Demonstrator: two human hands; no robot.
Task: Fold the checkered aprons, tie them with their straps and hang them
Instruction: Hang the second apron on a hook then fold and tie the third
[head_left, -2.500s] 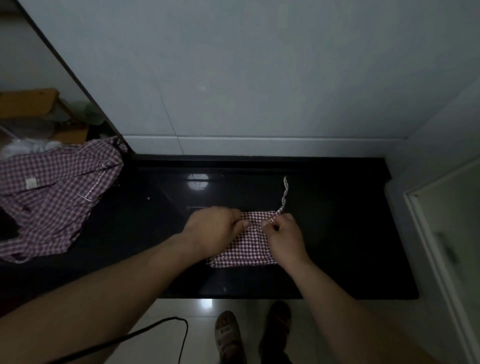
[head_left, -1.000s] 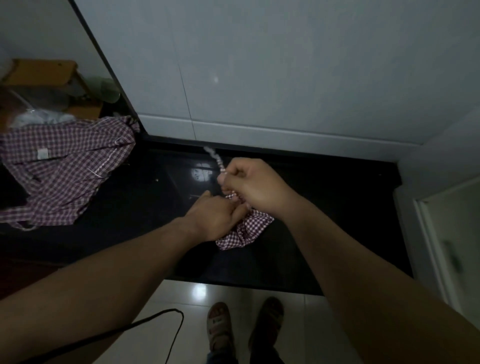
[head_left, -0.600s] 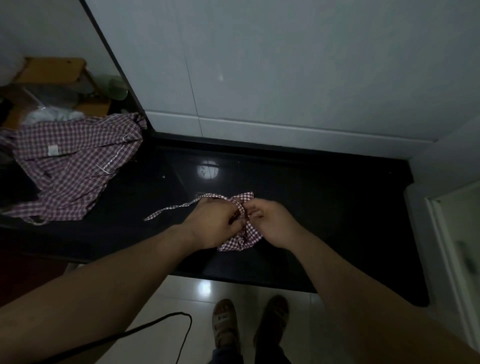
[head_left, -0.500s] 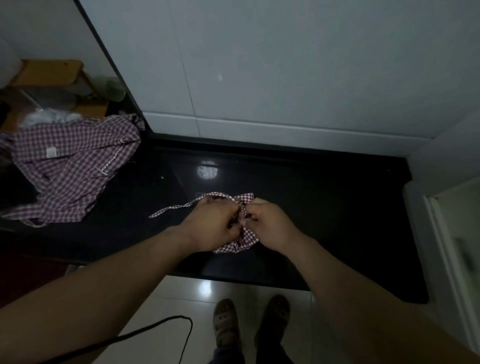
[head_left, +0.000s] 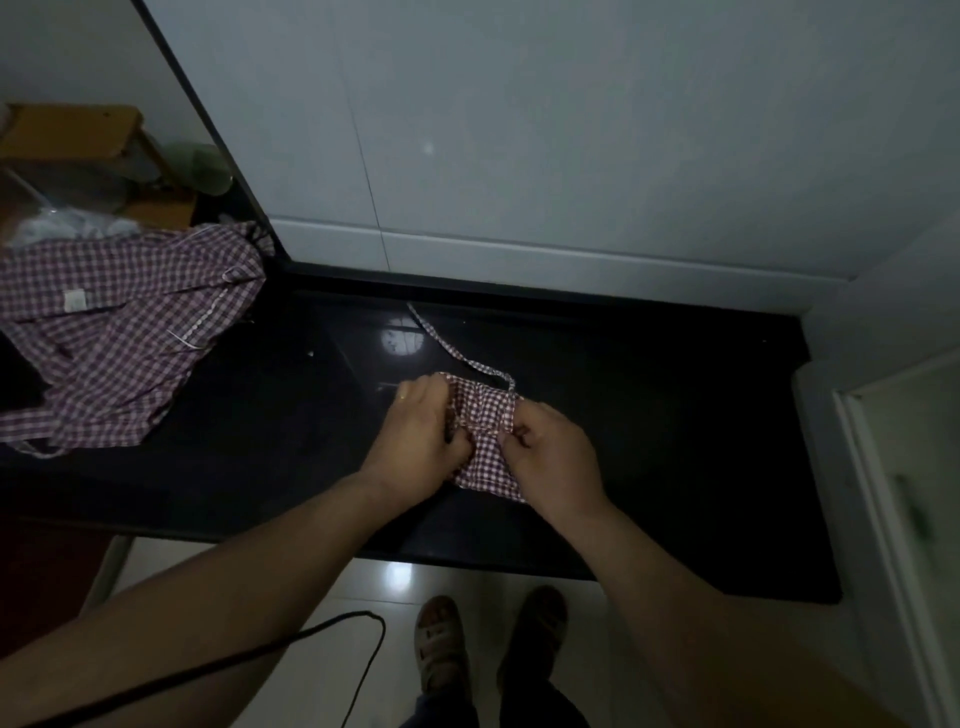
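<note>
The folded apron (head_left: 485, 441) lay bunched on the black counter (head_left: 675, 441) near its front edge. Both hands were clamped on it: the left hand (head_left: 421, 431) gripped its left side with curled fingers, and the right hand (head_left: 550, 452) pinched the cloth at its right side. 1 strap (head_left: 452, 348) trailed from the bundle's top right corner back toward the wall (head_left: 571, 156), and a 2nd apron (head_left: 114, 332) lay loose at the counter's far left, well apart.

A folded apron (head_left: 485, 431) lies mid-frame on the surface (head_left: 675, 441); a loose apron (head_left: 119, 338) lies at far left; its strap (head_left: 447, 343) trails toward the wall.
</note>
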